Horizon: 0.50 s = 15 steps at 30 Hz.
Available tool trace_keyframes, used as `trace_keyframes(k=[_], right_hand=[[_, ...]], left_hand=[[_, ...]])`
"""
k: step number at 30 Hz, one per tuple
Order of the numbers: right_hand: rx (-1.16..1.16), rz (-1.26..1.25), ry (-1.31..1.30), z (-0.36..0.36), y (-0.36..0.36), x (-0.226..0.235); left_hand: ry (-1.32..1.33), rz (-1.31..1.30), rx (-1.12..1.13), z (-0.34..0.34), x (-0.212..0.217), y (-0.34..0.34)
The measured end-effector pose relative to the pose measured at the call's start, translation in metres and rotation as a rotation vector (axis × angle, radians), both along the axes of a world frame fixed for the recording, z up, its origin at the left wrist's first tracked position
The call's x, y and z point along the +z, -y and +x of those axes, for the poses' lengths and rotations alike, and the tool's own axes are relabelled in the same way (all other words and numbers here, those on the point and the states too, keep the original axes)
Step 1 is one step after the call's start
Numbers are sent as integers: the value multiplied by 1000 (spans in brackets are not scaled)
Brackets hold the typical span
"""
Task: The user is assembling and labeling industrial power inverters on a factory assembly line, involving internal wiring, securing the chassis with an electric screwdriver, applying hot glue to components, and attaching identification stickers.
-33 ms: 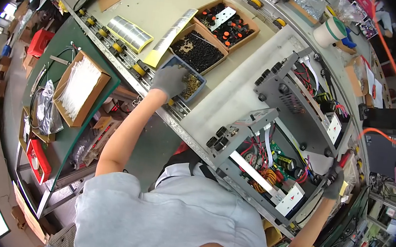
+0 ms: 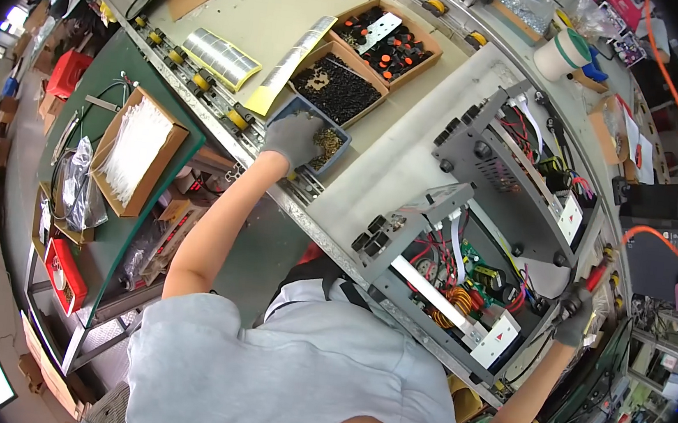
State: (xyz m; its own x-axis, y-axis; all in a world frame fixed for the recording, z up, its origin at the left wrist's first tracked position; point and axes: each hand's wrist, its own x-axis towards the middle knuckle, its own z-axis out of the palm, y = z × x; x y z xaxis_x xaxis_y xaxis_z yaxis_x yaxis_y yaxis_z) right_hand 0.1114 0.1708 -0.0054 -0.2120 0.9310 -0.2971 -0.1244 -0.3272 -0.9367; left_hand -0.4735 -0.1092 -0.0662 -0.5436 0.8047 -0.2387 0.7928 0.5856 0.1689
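My left hand [image 2: 294, 137], in a grey glove, reaches into a small blue bin [image 2: 344, 148] of brass-coloured screws [image 2: 329, 144]. Its fingertips are down among the screws, so their grip is hidden. At the right, my gloved right hand [image 2: 572, 316] is closed around a red and black tool [image 2: 594, 280] that looks like a power screwdriver. Beside that hand stands a dark grey metal housing [image 2: 481, 365], open on top, with wires, a copper coil [image 2: 455, 305] and a green circuit board inside. A second similar housing [image 2: 488, 171] stands behind it.
Behind the blue bin are a box of black screws [image 2: 351, 93] and a box of black and orange parts [image 2: 401, 53]. Label sheets [image 2: 221, 59] lie left of them. A carton of white strips [image 2: 135, 149] sits on the green side table. An orange hose [image 2: 659, 235] hangs at the right.
The orange hose has swung slightly, and the whole view has shifted a little. My left hand stays in the screw bin, and my right hand still holds the tool.
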Motion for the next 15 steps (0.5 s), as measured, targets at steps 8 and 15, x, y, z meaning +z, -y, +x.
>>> trace_keyframes(k=[8,15], right_hand=[[333,334,-692,-3,88,147],[133,617,-890,-9,135,159]], left_hand=[[82,64,-59,-1,-14,-5],[386,446,180,-15,-21,-4]])
